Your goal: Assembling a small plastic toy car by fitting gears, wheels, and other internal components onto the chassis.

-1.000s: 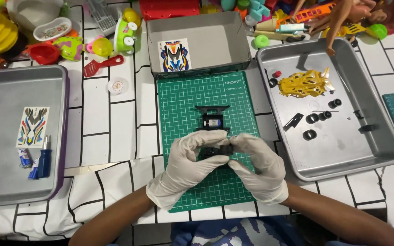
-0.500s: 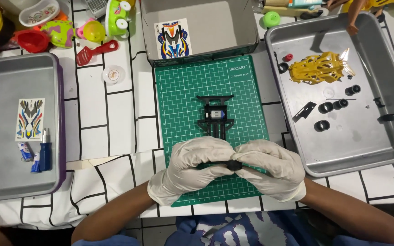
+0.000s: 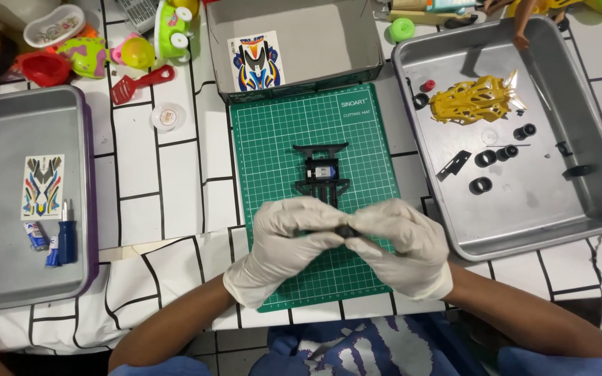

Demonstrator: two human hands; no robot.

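mat (image 3: 280, 146): centre of bench (image 3: 175, 174)
chassis (image 3: 323, 173): on mat
trays (image 3: 8, 139): left and right of mat
box (image 3: 315, 42): behind mat

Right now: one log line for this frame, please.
left hand + right hand: gloved, pinching small black part | over green cutting mat | black chassis on mat

The small black part (image 3: 345, 230) pinched between the left hand (image 3: 283, 244) and right hand (image 3: 402, 244) is almost wholly hidden by gloved fingers. Beyond the green mat (image 3: 315, 139), toys (image 3: 92, 49) are cut by the top edge.
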